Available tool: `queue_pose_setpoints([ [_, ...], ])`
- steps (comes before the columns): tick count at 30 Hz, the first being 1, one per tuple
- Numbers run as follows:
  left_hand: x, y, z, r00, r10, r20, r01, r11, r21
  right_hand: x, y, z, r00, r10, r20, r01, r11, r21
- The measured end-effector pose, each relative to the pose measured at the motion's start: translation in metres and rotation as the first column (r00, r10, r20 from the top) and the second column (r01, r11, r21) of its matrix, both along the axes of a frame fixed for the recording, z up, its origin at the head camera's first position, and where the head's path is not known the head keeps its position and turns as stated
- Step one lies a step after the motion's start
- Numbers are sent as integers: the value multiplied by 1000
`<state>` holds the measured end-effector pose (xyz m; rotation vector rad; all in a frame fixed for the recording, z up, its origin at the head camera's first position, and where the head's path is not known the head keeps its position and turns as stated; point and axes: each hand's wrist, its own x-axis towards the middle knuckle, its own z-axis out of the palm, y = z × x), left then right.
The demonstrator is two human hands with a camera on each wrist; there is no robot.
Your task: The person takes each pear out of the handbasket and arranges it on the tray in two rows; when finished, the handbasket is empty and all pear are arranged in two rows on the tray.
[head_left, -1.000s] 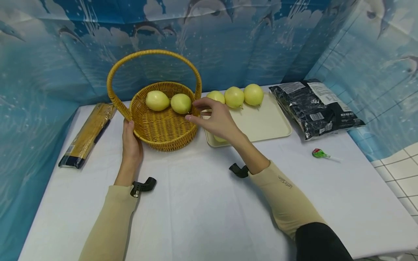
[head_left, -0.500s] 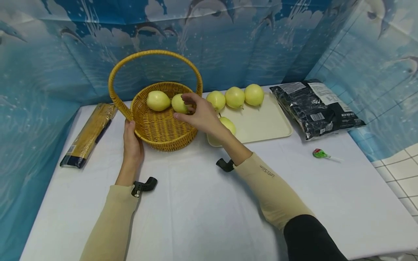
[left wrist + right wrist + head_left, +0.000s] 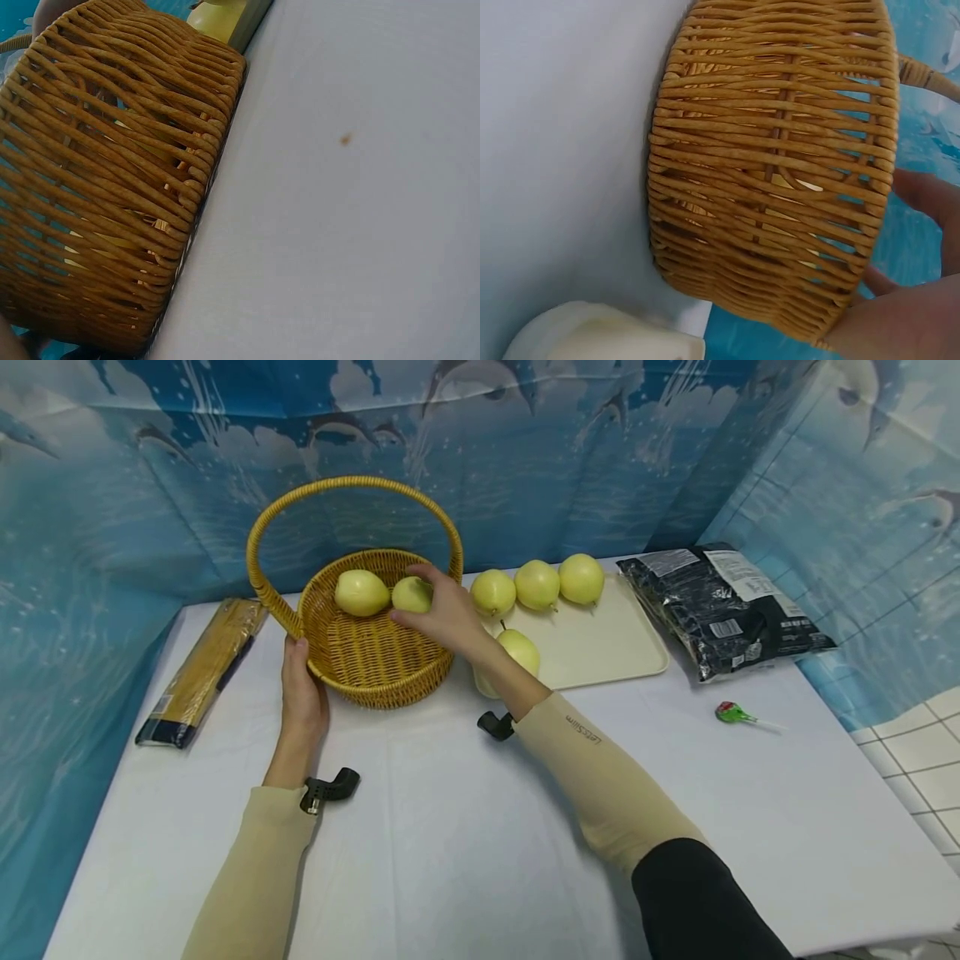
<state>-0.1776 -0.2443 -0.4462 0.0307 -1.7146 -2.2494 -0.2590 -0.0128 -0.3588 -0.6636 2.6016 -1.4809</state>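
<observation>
Left hand [image 3: 303, 708] against the outer left wall of the basket [image 3: 367, 664], probably steadying it; fingers run out of sight, can't tell if curled. Inside, left pear [image 3: 362, 593] beside right pear [image 3: 411, 597]. Latter lies at my right fingertips, left of the palm. Right hand [image 3: 456, 620] over the rim, thumb and fingers curled round it; firmness can't be told. Step, as I judge: handling this pear, taking hold or letting go, unclear which. Calls for a snug pinch or clean release, basket steady. Farther right, tray [image 3: 615, 647] bears a row of three pears [image 3: 537, 585], plus a nearer pear [image 3: 522, 648].
</observation>
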Motion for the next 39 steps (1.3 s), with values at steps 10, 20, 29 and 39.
queue_pose_setpoints([
  [10,2,-3,2,1000,11,11,-11,1000,-9,-7,-25,4,999,-33,6,31,980,199],
  [20,1,-3,1,1000,6,8,-6,1000,-4,-17,-34,-3,997,-55,45,42,969,242],
  [29,0,0,1,1000,-4,5,4,1000,-4,-29,-36,-10,993,-72,92,44,962,271],
  [39,0,0,1,1000,-6,2,6,1000,2,-25,-36,-8,994,-65,88,38,960,278],
])
